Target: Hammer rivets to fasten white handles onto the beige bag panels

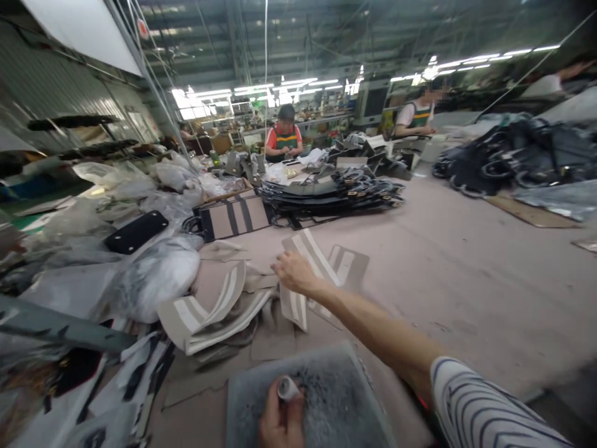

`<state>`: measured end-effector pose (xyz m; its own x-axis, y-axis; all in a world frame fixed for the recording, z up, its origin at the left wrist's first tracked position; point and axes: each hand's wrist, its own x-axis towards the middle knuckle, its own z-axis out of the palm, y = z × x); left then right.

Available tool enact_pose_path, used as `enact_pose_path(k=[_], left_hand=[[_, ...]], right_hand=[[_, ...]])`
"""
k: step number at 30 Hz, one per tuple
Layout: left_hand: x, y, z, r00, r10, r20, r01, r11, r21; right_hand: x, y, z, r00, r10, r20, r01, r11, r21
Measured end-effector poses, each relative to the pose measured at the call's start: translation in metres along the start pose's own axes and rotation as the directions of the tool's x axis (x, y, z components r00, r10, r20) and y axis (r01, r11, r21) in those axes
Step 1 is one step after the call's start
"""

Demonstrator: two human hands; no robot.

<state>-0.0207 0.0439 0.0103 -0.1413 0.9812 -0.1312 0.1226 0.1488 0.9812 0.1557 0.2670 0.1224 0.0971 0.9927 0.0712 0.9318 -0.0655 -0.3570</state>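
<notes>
At the bottom of the view my left hand [275, 420] is closed around a small white cylinder [288, 389] with a round end facing up. It is above a grey, dark-smudged board [331, 386]. Reaching forward, my right hand [296, 272] has its fingers curled together among flat grey panels with white strips. One striped panel [317, 252] lies just beyond it, and another striped panel [293, 305] is below the wrist. What its fingertips grip, if anything, is hidden. To the left, several curved striped pieces [219, 311] lie in a loose heap.
A stack of dark bag pieces [336, 193] and a striped bag [236, 216] stand farther back. Clear plastic bags [158, 274] crowd the left, near a metal bar [65, 326]. Dark bags [527, 152] are piled at right. Co-workers [283, 137] sit across the table [448, 261].
</notes>
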Motion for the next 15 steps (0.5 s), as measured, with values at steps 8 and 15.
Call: enact_pose_path(k=[8,15], left_hand=[[0.007,0.016,-0.015,0.988,0.084,0.127,-0.105,0.980,0.169],[0.004,0.018,-0.012,0.977,0.148,0.153,-0.174,0.969,0.178]], right_hand=[[-0.058,0.150,-0.071,0.862,0.495,-0.110,-0.476,0.865,0.161],[-0.101,0.171,-0.096,0.853,0.462,-0.243,-0.432,0.886,0.171]])
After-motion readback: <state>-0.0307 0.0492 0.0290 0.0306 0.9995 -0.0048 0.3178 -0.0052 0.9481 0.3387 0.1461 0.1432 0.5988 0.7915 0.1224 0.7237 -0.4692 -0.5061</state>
